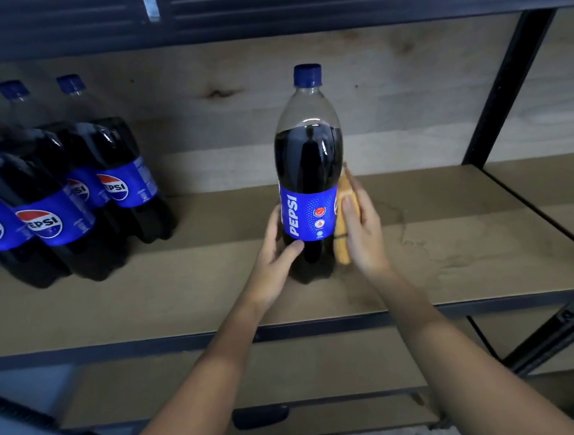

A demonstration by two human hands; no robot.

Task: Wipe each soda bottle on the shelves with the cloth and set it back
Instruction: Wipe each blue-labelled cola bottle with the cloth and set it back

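A tall soda bottle [309, 167] with a blue cap and blue Pepsi label stands upright on the wooden shelf [147, 297], near its middle. My left hand [276, 252] grips the bottle's lower left side, thumb across the dark front below the label. My right hand [361, 225] presses an orange cloth [343, 226] flat against the bottle's right side, with the thumb on the cloth. Only a strip of the cloth shows between hand and bottle.
Several more Pepsi bottles [54, 201] stand grouped at the shelf's left end. A black metal upright [502, 97] marks the bay's right side. A lower shelf [256, 374] shows beneath the dark front rail [117, 349]. Bare board lies right of the held bottle.
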